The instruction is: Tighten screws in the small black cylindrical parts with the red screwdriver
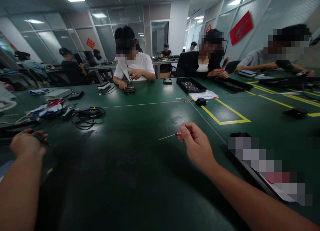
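Note:
My right hand (197, 146) is closed round the red handle of a thin screwdriver (167, 137), held above the green table (140, 197). Its bare metal shaft points left and a little down, its tip touching nothing I can see. At the far left edge, my left hand (26, 144) is curled round a small dark object (38, 136); the palm and blur hide what kind it is. Beyond that hand lies a coiled black cable (88, 117).
Gloves and a red cable (56, 102) lie at the left. Across the table, people work near a black parts tray (191, 85) and a second tray (231, 84). A small black block (200, 101) stands by yellow tape (233, 121). A partly blurred flat item (265, 171) lies at right.

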The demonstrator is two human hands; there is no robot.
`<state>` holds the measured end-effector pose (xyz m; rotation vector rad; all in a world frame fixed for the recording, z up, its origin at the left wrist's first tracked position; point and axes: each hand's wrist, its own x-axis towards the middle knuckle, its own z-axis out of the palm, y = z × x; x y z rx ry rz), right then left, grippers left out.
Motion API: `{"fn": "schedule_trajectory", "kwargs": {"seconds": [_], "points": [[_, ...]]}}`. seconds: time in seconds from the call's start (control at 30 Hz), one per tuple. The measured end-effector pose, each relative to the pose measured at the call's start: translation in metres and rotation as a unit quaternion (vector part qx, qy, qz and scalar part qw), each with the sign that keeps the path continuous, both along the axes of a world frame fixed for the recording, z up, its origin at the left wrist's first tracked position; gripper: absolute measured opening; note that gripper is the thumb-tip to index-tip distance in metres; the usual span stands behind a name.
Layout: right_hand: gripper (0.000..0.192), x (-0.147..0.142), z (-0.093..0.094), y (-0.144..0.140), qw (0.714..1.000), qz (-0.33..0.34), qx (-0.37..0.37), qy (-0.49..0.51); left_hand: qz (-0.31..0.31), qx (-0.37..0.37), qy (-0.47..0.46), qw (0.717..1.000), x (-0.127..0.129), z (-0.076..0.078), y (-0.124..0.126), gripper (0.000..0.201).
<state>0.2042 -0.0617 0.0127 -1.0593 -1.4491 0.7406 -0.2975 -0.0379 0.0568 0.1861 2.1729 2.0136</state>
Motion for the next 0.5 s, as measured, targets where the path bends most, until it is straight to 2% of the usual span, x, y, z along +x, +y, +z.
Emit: {"fn": "schedule_trajectory", "kwargs": {"seconds": [0.3, 0.47, 0.5], "points": [[0.024, 0.000, -0.002, 0.000, 1.000, 0.005, -0.004, 0.006, -0.034, 0.019, -0.031, 0.999, -0.001, 0.004, -0.001, 0.024], [0.025, 0.000, -0.002, 0.001, 1.000, 0.004, -0.009, 0.009, 0.015, -0.029, -0.037, 0.999, -0.011, 0.000, 0.007, 0.027], [0.026, -0.001, -0.002, 0.001, 1.000, 0.004, -0.009, 0.010, 0.015, -0.031, -0.011, 0.999, -0.015, -0.002, 0.009, 0.027]]}}
